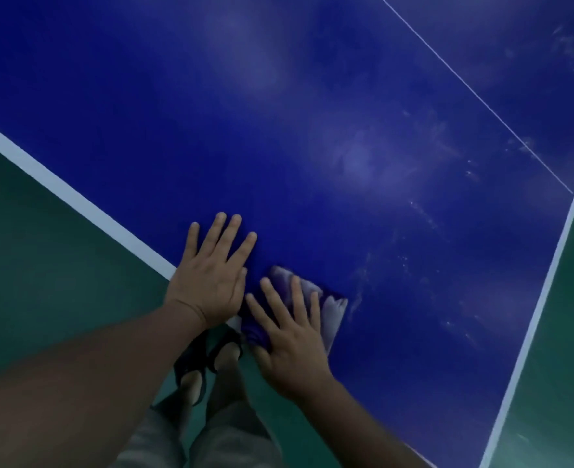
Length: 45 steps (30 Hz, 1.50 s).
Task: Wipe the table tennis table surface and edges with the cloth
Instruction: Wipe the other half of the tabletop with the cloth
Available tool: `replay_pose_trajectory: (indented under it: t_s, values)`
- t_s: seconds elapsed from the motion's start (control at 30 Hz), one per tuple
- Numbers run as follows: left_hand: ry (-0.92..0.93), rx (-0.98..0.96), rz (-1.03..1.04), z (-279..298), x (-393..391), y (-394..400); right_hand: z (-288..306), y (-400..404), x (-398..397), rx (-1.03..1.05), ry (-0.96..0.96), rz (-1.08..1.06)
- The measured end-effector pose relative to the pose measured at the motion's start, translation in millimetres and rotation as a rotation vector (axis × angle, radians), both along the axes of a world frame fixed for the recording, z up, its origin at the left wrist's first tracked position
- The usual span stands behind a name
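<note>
Blue table (279,130); right hand (292,336) flat on cloth (329,309), near edge.

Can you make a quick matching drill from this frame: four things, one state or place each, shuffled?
Things:
1. left hand
2. right hand
3. cloth
4. floor

States:
A. green, beside the table
B. flat on bare blue table, at its white edge line
C. pressed flat under a hand near the table edge
D. fingers spread, pressing the cloth

Pairs: 1-B, 2-D, 3-C, 4-A
</note>
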<state>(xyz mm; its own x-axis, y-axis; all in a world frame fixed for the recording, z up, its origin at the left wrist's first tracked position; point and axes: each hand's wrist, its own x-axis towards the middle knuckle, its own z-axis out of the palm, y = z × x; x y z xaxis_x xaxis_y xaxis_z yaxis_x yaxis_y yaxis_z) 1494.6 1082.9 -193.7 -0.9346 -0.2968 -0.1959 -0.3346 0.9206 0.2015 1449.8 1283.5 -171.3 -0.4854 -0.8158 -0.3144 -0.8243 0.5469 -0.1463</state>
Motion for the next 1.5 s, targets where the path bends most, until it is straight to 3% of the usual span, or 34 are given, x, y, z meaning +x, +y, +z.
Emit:
replay_pose_trajectory:
  t_s: [0.1,0.27,0.4,0.53,0.7,0.8,0.87,0.97,1.07,1.23,1.33,1.4,1.5]
  values:
    - [0.011,0.012,0.001,-1.5,-0.8,-0.2,5.9,40.0,-30.8,0.051,0.057,0.047]
    - [0.011,-0.009,-0.026,-3.9,-0.7,-1.9,7.8,43.6,-36.9,0.119,0.071,-0.276]
    - [0.016,-0.047,-0.048,-4.5,-1.5,0.3,-7.3,14.3,12.6,-0.006,0.073,-0.05]
    - [0.013,-0.079,-0.069,-4.0,-2.0,2.5,-11.0,12.9,-30.4,-0.011,0.115,0.051]
    - [-0.014,-0.066,-0.064,1.4,-2.9,6.7,-8.4,44.3,-102.5,0.067,0.134,-0.406]
    - [-0.009,-0.037,-0.002,6.3,-5.1,13.8,-7.5,71.1,-80.0,0.074,0.141,-0.488]
    - [-0.003,-0.007,0.075,8.8,-9.4,24.7,-8.3,79.2,-46.7,0.056,0.152,-0.408]
    - [0.022,0.04,0.253,10.4,-23.3,49.9,-14.0,73.5,-14.4,-0.006,0.151,-0.104]
    - [0.052,0.063,0.395,8.7,-35.7,73.5,-16.0,58.4,-48.4,-0.034,0.131,0.047]
    - [0.086,0.04,0.4,7.2,-57.4,97.5,-8.9,50.4,-146.8,-0.009,0.141,-0.212]
    - [0.07,0.065,0.38,6.7,-79.5,107.9,-9.9,80.4,-143.1,-0.01,0.158,-0.336]
    - [0.038,0.062,0.395,4.8,-85.9,111.1,-11.8,104.9,-114.3,-0.018,0.174,-0.269]
    - [0.026,0.026,0.391,2.2,-86.0,111.6,-16.9,117.4,-82.6,-0.037,0.142,0.006]
